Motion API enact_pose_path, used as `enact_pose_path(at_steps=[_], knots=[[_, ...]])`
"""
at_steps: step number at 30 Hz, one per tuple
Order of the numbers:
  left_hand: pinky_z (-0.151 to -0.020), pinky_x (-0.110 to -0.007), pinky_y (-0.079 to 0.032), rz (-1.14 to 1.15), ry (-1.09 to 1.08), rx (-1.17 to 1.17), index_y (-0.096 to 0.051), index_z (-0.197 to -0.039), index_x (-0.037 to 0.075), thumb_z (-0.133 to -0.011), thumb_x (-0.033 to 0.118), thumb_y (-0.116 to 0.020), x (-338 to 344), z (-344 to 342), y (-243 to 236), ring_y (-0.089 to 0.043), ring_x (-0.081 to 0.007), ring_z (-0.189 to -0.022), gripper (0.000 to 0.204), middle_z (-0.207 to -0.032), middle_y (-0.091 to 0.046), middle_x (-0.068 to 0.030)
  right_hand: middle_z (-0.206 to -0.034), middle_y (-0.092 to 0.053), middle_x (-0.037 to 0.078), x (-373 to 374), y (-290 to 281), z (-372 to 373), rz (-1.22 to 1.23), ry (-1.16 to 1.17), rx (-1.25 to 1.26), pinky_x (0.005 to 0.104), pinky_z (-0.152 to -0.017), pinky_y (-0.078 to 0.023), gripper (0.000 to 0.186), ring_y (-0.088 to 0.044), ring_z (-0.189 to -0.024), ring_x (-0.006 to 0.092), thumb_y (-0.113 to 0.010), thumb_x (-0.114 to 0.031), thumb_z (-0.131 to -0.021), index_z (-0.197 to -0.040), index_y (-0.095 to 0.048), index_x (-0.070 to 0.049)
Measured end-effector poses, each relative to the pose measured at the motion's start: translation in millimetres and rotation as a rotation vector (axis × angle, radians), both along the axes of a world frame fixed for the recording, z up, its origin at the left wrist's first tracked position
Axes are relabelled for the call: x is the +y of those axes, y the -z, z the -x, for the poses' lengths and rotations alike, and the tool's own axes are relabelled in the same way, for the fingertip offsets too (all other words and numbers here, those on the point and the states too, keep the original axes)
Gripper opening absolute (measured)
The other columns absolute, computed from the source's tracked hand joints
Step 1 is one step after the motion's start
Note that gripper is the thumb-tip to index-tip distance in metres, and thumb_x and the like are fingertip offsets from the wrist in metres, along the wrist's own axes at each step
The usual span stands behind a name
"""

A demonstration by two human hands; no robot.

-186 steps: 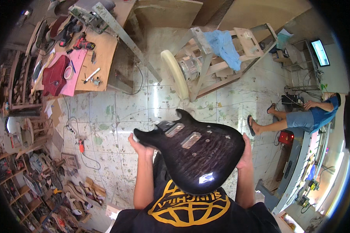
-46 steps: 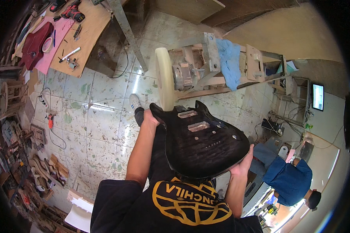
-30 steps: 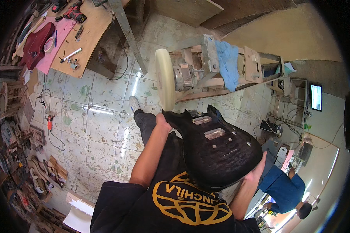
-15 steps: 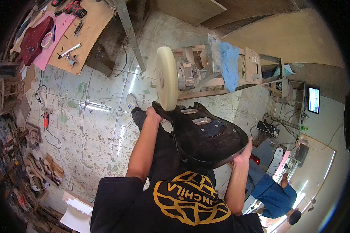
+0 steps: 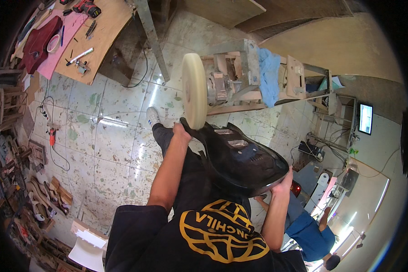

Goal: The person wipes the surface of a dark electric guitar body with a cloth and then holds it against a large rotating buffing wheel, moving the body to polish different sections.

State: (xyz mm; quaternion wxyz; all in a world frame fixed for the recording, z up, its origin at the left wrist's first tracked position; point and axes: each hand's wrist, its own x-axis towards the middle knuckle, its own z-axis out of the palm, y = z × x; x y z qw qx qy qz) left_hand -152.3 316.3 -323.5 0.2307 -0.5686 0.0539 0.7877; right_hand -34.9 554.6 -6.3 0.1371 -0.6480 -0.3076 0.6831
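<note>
A glossy black electric guitar body (image 5: 254, 167) is held between both my hands, its face showing two rectangular pickup cavities and small holes. My left hand (image 5: 181, 131) is closed round the horn at its left end, just below the buffing wheel. At the opposite, rounded end, my right hand (image 5: 283, 182) grips the edge. The pale, thick buffing wheel (image 5: 195, 90) has its lower rim against or right over the horn by my left hand; whether they touch I cannot tell. Blurred streaks show on the wheel's side.
A motor (image 5: 218, 87) on a wood and metal stand carries the wheel, with a blue cloth (image 5: 269, 75) draped there. A workbench (image 5: 95, 50) at upper left holds a red guitar body (image 5: 40, 44) and tools. An orange corded tool (image 5: 52, 137) lies on the floor. Another person (image 5: 313, 233) is at lower right.
The guitar body has tilted slightly, its face turning more away from me, with both hands still holding it. At lower right, the other person has shifted a little to the left.
</note>
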Motion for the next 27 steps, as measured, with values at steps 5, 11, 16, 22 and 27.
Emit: enact_pose_path(at_steps=[5, 11, 16, 22, 27], knots=[[-0.089, -0.057, -0.046, -0.051, 0.015, -0.023, -0.053, -0.122, 0.002, -0.093, 0.018, -0.024, 21.9, -11.6, -4.0, -0.057, -0.0384, -0.105, 0.044, -0.121, -0.055, -0.0201, -0.122, -0.059, 0.017, 38.8, 0.2, -44.3, -0.077, 0.008, 0.052, 0.0452, -0.1, -0.041, 0.051, -0.055, -0.111, 0.0341, -0.033, -0.042, -0.099, -0.12, -0.055, -0.002], [-0.09, -0.054, -0.046, -0.046, 0.002, 0.061, -0.053, -0.121, 0.002, -0.094, 0.019, -0.024, 31.1, -25.8, -17.5, -0.057, -0.0375, -0.105, 0.043, -0.118, -0.056, -0.0201, -0.122, -0.06, 0.015, 26.9, -36.0, -42.6, -0.05, 0.044, 0.01, 0.0438, -0.1, -0.041, 0.049, -0.057, -0.109, 0.0324, -0.037, -0.042, -0.098, -0.119, -0.057, -0.002], [-0.095, -0.056, -0.042, -0.068, 0.065, 0.031, -0.052, -0.123, 0.002, -0.097, 0.027, -0.021, 20.3, -18.0, -11.3, -0.054, -0.0386, -0.11, 0.048, -0.123, -0.054, -0.0205, -0.122, -0.059, 0.015, 27.1, -19.0, -34.9, -0.063, 0.015, 0.028, 0.0445, -0.1, -0.04, 0.049, -0.056, -0.111, 0.0326, -0.037, -0.042, -0.098, -0.119, -0.057, -0.003], [-0.094, -0.058, -0.043, 0.033, 0.095, 0.036, -0.05, -0.125, 0.001, -0.094, 0.024, -0.019, -4.5, 1.3, 18.5, -0.055, -0.0391, -0.109, 0.05, -0.123, -0.054, -0.0202, -0.127, -0.054, 0.019, 16.0, 28.5, -9.7, 0.07, -0.019, 0.08, 0.0472, -0.102, -0.037, 0.061, -0.052, -0.115, 0.0364, -0.025, -0.05, -0.098, -0.127, -0.048, -0.001], [-0.098, -0.061, -0.039, 0.001, -0.001, 0.103, -0.049, -0.128, 0.002, -0.094, 0.028, -0.018, -27.9, 10.3, 47.2, -0.051, -0.0385, -0.116, 0.052, -0.127, -0.052, -0.0199, -0.127, -0.054, 0.02, 5.5, 58.9, 12.5, 0.105, -0.034, 0.0, 0.0481, -0.103, -0.037, 0.064, -0.051, -0.116, 0.0361, -0.02, -0.05, -0.098, -0.126, -0.049, 0.0]])
